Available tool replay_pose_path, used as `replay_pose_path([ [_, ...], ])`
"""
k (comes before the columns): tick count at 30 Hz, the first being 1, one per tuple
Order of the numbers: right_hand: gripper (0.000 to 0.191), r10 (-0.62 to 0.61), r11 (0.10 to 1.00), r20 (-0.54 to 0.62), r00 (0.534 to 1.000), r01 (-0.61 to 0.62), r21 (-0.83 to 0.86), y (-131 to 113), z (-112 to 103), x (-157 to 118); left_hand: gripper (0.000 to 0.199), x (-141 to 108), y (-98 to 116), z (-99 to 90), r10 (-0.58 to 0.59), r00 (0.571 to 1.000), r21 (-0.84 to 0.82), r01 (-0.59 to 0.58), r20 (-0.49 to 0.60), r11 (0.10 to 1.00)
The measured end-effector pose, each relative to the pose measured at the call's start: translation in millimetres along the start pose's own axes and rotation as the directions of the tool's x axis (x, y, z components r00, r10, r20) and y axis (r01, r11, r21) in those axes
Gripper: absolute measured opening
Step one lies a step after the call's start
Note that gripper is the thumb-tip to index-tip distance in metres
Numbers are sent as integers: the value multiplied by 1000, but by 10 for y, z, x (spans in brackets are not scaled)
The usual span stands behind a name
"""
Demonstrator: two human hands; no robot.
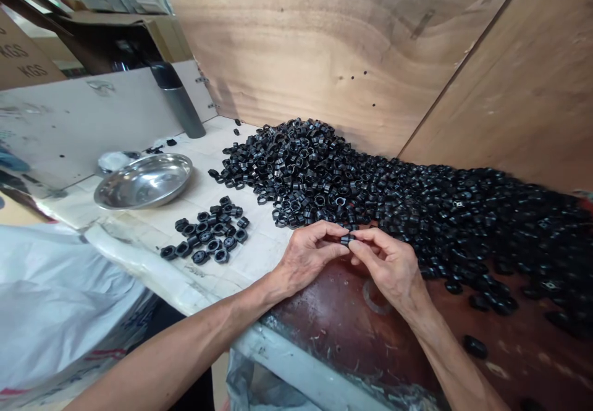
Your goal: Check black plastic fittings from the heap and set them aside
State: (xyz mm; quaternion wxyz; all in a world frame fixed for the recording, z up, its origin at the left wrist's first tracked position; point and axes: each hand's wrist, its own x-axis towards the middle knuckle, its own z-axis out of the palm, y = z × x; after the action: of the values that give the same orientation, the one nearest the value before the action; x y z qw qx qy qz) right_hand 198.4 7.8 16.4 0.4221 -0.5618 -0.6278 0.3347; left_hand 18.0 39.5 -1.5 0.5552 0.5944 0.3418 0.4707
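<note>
Between the fingertips of both my hands is a small black plastic ring [345, 240]. My left hand [308, 253] pinches it from the left with thumb and forefinger. From the other side my right hand [386, 262] closes its thumb and fingers on the same piece; fingers partly hide it. Just beyond the hands rises a big heap of black rings [306, 164]. To its right spreads a heap of black plastic parts [486, 219], partly blurred. Left of my left hand lies a small group of black pieces [208, 232], some with filled centres.
A shallow steel bowl [143, 182] stands at the left, with a dark grey bottle [180, 99] behind it. Plywood boards [324, 46] wall off the back. A white sack [60, 300] sits by the table's left front edge. One loose black part [475, 347] lies near my right forearm.
</note>
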Motion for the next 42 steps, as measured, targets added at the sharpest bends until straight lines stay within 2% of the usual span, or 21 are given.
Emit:
replay_pose_path([
  [3,28,-20,991,-26,999,16,-133,-40,39,-16,18,-1,-62,-22,146,989,120,-145,8,982],
  [5,37,-69,972,-47,996,57,-228,-54,68,-23,19,-1,-81,-26,170,985,147,-171,19,974],
  [7,37,-128,953,-78,989,101,-286,-52,89,-27,20,-1,-78,-17,134,991,136,-135,16,982],
  [10,21,-174,960,-129,976,139,-244,-27,88,-33,22,-2,-34,5,-12,1000,36,12,-6,999],
  [12,20,-213,961,-100,972,189,-204,-8,67,-36,24,-2,5,15,-106,994,-87,106,3,991],
  [14,21,-230,956,-37,972,219,-195,6,42,-35,23,-3,37,18,-136,991,-154,137,15,979],
  [16,21,-213,951,-23,977,202,-236,11,26,-29,22,-3,55,18,-107,994,-107,106,-3,989],
  [19,45,-201,932,-77,977,167,-323,-6,26,-17,23,-2,62,22,-85,996,-17,85,-17,996],
  [23,42,-148,966,-52,988,133,-223,-48,17,-19,23,3,53,27,-151,988,-97,149,-18,984],
  [27,51,-119,971,-25,993,111,-212,-58,-15,-36,25,7,36,15,-174,985,-142,169,-22,975],
  [33,45,-87,986,-44,995,80,-145,-53,-27,-47,23,14,38,16,-172,985,-149,166,-28,975],
  [36,22,-66,995,-42,997,63,-77,-46,-12,-35,23,9,39,13,-168,986,-143,167,-1,976],
  [37,21,-51,997,-23,998,50,-58,-42,-6,-31,23,6,36,8,-165,986,-126,165,10,978],
  [39,22,-9,997,13,1000,10,-71,-35,11,-27,22,-4,26,-6,-135,991,-50,136,17,989],
  [42,38,48,983,17,999,-44,-177,-14,41,-29,21,-17,21,-22,17,999,135,-22,40,991],
])
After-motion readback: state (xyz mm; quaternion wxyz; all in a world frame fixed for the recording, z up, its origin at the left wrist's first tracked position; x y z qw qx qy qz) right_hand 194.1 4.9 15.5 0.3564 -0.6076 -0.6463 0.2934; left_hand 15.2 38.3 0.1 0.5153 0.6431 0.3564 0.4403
